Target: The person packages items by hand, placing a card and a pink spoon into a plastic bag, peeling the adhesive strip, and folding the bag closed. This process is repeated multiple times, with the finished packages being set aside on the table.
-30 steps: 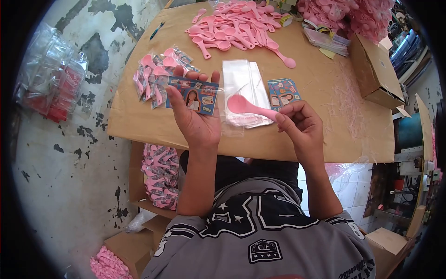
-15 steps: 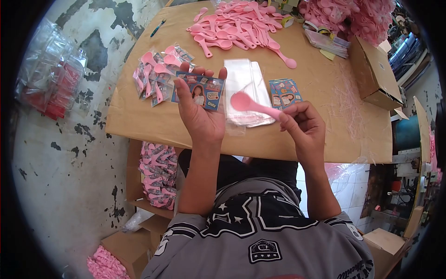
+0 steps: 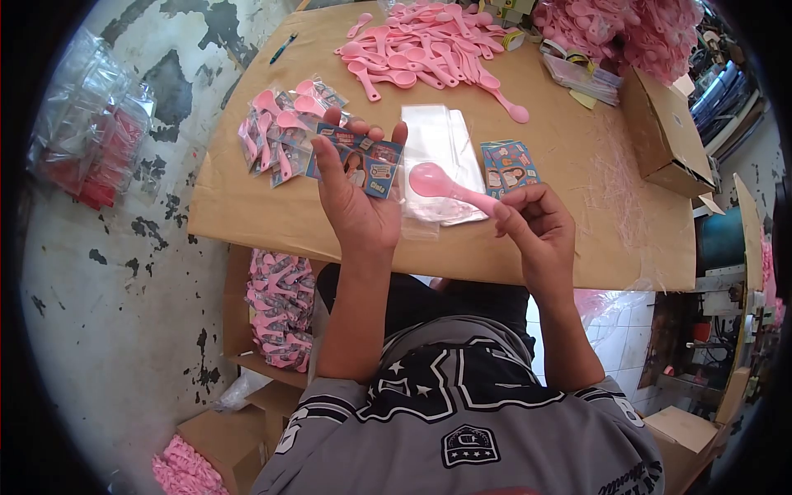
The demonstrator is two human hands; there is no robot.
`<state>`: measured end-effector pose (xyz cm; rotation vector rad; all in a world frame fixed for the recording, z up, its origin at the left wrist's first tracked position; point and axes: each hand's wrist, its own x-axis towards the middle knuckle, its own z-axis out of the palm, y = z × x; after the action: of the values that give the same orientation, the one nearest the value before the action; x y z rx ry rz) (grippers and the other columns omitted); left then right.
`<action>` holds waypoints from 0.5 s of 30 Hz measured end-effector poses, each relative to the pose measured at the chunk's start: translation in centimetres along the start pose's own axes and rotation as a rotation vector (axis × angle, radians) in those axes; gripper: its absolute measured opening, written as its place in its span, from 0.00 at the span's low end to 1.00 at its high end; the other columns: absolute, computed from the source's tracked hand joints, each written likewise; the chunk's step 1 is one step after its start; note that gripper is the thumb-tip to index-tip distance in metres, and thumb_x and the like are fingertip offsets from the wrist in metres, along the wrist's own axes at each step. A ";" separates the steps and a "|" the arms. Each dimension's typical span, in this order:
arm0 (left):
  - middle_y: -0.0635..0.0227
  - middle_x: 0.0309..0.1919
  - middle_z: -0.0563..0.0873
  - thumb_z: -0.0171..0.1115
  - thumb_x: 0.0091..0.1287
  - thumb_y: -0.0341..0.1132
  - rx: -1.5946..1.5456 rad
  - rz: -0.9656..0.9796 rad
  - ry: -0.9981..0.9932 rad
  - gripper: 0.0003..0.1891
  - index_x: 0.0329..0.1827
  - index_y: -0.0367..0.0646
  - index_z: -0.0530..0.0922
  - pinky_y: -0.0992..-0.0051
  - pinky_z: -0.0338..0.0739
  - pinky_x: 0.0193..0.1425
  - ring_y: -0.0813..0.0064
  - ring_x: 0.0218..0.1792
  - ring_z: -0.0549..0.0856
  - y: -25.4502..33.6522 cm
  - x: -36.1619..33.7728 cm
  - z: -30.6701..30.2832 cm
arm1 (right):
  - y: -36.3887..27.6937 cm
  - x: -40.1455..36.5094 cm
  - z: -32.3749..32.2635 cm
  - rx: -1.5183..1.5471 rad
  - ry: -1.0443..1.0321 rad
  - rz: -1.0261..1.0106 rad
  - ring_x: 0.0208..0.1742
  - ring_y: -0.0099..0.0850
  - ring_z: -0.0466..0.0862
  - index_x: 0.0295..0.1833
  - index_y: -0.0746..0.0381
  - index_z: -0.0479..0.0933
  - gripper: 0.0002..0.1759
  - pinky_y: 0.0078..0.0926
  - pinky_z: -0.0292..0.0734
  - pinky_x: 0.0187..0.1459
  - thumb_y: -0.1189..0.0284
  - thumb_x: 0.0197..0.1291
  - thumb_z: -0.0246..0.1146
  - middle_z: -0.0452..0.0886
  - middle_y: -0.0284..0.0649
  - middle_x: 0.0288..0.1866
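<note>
My left hand (image 3: 360,194), palm up, grips a blue printed card (image 3: 375,167) that seems to be inside a clear plastic bag. In my right hand (image 3: 540,227), a pink spoon (image 3: 433,180) is pinched by its handle, its bowl pointing left toward the card. Beneath the spoon lies a stack of clear plastic bags (image 3: 433,132) on the table. A small pile of blue cards (image 3: 507,163) rests just beyond my right hand. Left of my left hand is a group of bagged pink spoons with cards (image 3: 276,132).
Loose pink spoons (image 3: 412,54) are heaped at the back of the brown-covered table (image 3: 569,165). A cardboard box (image 3: 667,128) and large bags of spoons (image 3: 619,33) stand at the right. A pen (image 3: 283,49) lies back left. Below, a box holds packed spoons (image 3: 280,309).
Both hands stay nearly in place, still holding the card and the spoon. The spoon's bowl has tilted slightly, and the whole view has shifted a little.
</note>
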<state>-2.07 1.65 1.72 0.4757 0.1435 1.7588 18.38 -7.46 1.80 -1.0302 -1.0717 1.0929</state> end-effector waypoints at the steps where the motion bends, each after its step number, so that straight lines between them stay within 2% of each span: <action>1: 0.67 0.48 0.84 0.62 0.80 0.52 0.011 -0.006 -0.001 0.25 0.71 0.46 0.72 0.46 0.82 0.72 0.73 0.49 0.86 -0.2 -0.2 0.2 | -0.1 -0.1 0.1 0.004 -0.015 0.014 0.39 0.19 0.83 0.50 0.65 0.79 0.09 0.19 0.79 0.44 0.77 0.71 0.72 0.84 0.34 0.40; 5: 0.66 0.47 0.84 0.61 0.81 0.52 0.031 -0.052 -0.011 0.25 0.71 0.45 0.71 0.46 0.83 0.70 0.73 0.48 0.86 -1.0 -0.9 0.9 | -0.3 -0.3 0.7 0.025 -0.030 0.043 0.40 0.20 0.84 0.50 0.65 0.79 0.09 0.19 0.80 0.44 0.76 0.71 0.72 0.85 0.35 0.41; 8: 0.71 0.47 0.83 0.61 0.81 0.54 0.089 -0.133 -0.033 0.25 0.71 0.48 0.73 0.51 0.77 0.76 0.76 0.49 0.84 -1.5 -1.7 1.1 | -0.3 -0.1 1.2 0.054 -0.042 0.044 0.40 0.20 0.84 0.50 0.66 0.79 0.09 0.19 0.80 0.45 0.76 0.71 0.71 0.85 0.35 0.42; 9: 0.71 0.46 0.83 0.61 0.81 0.53 0.057 -0.148 -0.046 0.25 0.71 0.47 0.73 0.51 0.78 0.75 0.75 0.48 0.84 -1.6 -1.7 1.2 | -0.4 -0.1 1.3 0.066 -0.052 0.046 0.39 0.20 0.84 0.51 0.66 0.79 0.09 0.19 0.80 0.45 0.76 0.72 0.71 0.85 0.35 0.42; 15: 0.71 0.47 0.83 0.61 0.81 0.53 0.087 -0.058 0.002 0.25 0.71 0.47 0.73 0.51 0.78 0.75 0.75 0.48 0.85 -1.2 -1.2 1.2 | 0.1 0.0 1.1 0.026 0.065 -0.081 0.41 0.21 0.85 0.52 0.67 0.78 0.09 0.20 0.81 0.46 0.77 0.73 0.70 0.86 0.37 0.43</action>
<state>-0.35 0.59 2.13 0.5282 0.2340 1.7008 17.31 -7.35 1.93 -0.9874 -1.0361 0.9996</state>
